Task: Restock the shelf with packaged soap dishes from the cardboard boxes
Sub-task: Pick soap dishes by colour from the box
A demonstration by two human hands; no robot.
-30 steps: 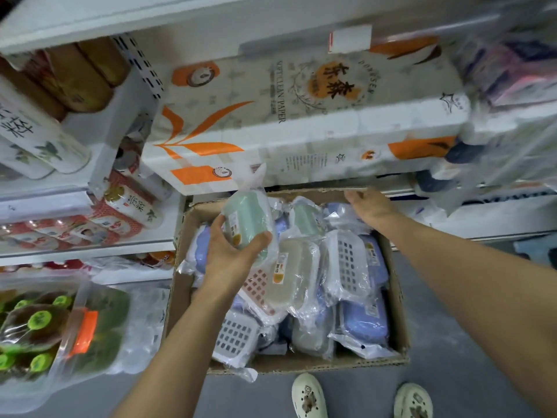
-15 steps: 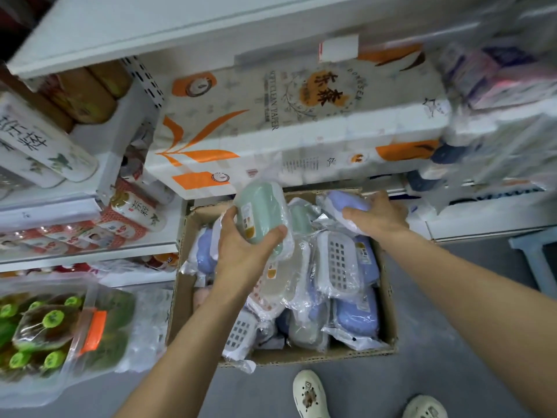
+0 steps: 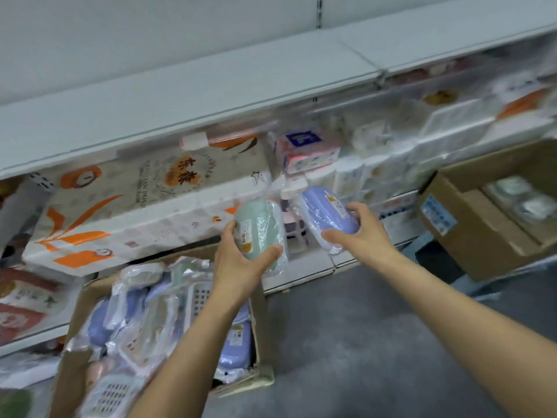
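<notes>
Above the cardboard box [image 3: 259,303] on the grey floor [image 3: 346,342], both hands are holding packaged soap dishes up toward the shelving. The left hand [image 3: 238,267] is gripping a mint-green soap dish [image 3: 256,230] in clear plastic wrap, thumb on one side and fingers curled round the other, with a small label facing the camera. Just beside it, the right hand [image 3: 366,233] is holding a lavender soap dish [image 3: 325,212] (also wrapped in clear plastic), its grip curled around the dish's near end. The two dishes are sitting close together but apart, in front of the lower shelf edge [image 3: 301,276]. Behind them a large pack of toilet paper [image 3: 135,212] with orange markings is lying on the shelf, and a white upper shelf [image 3: 211,95] is running across above it. More wrapped soap dishes [image 3: 135,312], lavender, pale and white lattice ones, are filling the box below the left forearm. At the right a second cardboard box [image 3: 470,224] is standing open, with blurred packaged goods inside.
</notes>
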